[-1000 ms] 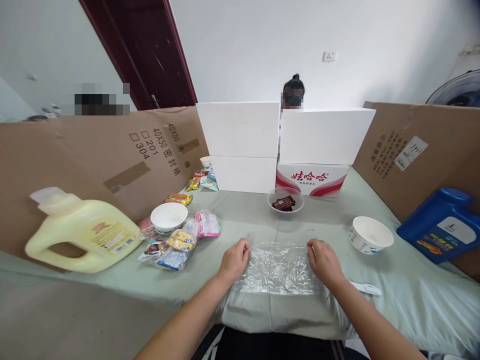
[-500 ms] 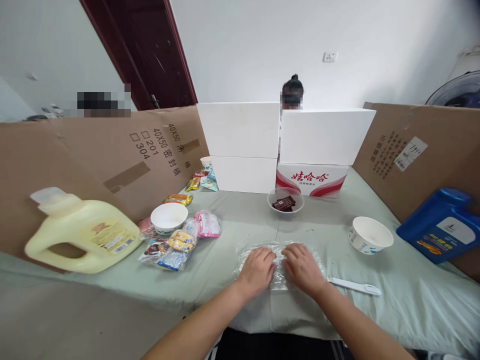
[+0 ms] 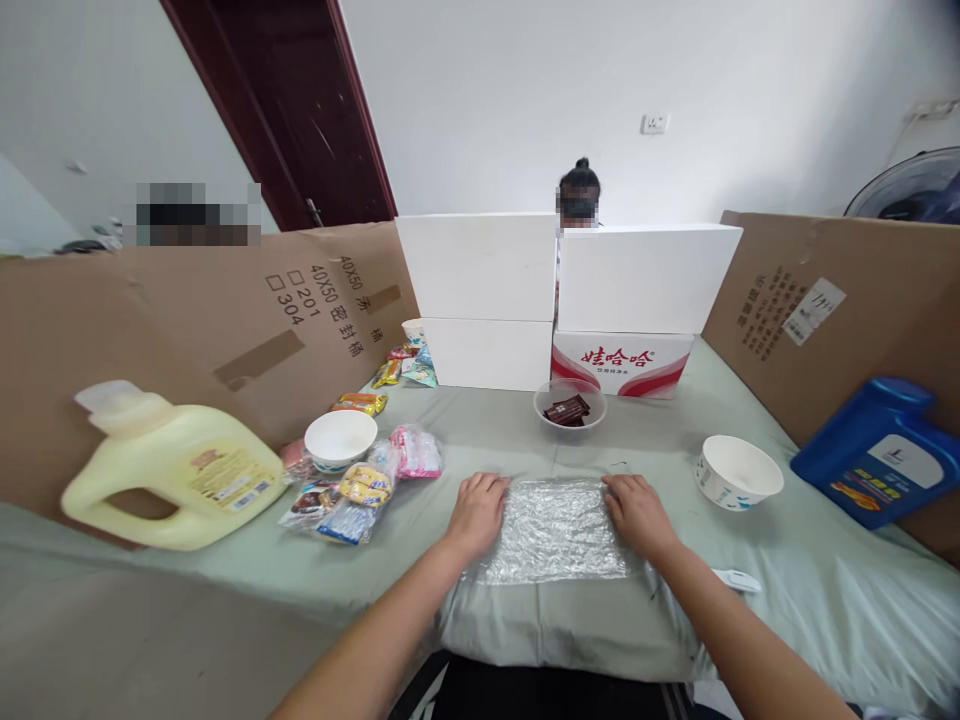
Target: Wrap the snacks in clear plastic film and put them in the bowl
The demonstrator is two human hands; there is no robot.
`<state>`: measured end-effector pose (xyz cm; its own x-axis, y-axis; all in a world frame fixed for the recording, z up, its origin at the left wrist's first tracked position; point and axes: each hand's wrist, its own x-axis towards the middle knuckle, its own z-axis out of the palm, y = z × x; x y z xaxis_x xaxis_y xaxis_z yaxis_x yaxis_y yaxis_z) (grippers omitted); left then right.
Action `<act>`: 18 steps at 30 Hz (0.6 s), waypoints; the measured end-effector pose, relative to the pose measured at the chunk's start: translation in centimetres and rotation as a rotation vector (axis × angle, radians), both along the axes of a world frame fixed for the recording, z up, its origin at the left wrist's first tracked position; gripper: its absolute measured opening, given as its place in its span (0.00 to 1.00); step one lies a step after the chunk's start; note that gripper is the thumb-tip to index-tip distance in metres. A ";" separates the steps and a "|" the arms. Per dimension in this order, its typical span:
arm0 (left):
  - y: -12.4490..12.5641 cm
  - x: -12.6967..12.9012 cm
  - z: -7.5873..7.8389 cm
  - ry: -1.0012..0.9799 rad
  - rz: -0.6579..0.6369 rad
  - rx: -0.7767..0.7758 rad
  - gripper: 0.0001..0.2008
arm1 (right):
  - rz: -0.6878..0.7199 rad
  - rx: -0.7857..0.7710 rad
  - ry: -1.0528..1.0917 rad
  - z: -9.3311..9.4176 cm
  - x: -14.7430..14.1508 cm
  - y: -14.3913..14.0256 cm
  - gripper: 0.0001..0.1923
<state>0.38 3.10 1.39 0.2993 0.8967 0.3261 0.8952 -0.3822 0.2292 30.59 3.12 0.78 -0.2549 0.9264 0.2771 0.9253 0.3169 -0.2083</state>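
Observation:
A crinkled sheet of clear plastic wrap (image 3: 553,530) lies flat on the pale green cloth near the table's front edge. My left hand (image 3: 476,512) rests palm down on its left edge, fingers slightly curled. My right hand (image 3: 639,514) presses its right edge the same way. Neither hand grips anything. Beyond the wrap stands a small clear bowl (image 3: 569,407) with dark chocolate pieces in it.
A yellow detergent jug (image 3: 169,470) lies at the left, a blue jug (image 3: 877,450) at the right. Two white paper bowls (image 3: 340,438) (image 3: 738,472), a heap of snack packets (image 3: 358,482), a white tool (image 3: 739,579), foam boxes (image 3: 480,265) and cardboard walls (image 3: 225,320) surround the spot. A person sits behind the boxes.
My hands came together over the middle of the wrap, then slid apart to its left and right edges. The wrap now lies smoother and more rectangular.

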 end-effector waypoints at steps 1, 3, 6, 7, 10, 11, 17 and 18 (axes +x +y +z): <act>0.2 0.0 0.1 0.006 0.002 0.012 0.15 | -0.002 0.001 0.003 0.1 -0.2 0.3 0.17; 0.4 -0.2 0.0 0.006 -0.003 0.031 0.11 | -0.005 0.003 0.006 0.3 -0.3 0.9 0.14; 0.5 -0.4 -0.4 -0.022 -0.014 0.065 0.08 | -0.006 0.006 0.015 0.4 -0.2 1.3 0.12; 0.5 -0.6 -0.5 -0.037 -0.017 0.076 0.08 | -0.005 0.005 0.020 0.4 0.0 1.3 0.12; 0.7 -0.8 -0.8 -0.082 -0.027 0.107 0.08 | 0.005 0.003 0.044 0.5 0.4 1.4 0.12; 0.8 -0.9 -0.9 -0.093 -0.032 0.116 0.09 | 0.010 0.002 0.054 0.5 0.5 1.4 0.12; 0.8 -0.9 -1.0 -0.108 -0.045 0.167 0.10 | 0.047 0.002 0.093 0.5 0.5 1.2 0.11; 0.8 -0.9 -1.0 -0.104 -0.045 0.173 0.10 | 0.050 0.003 0.099 0.5 0.5 1.2 0.11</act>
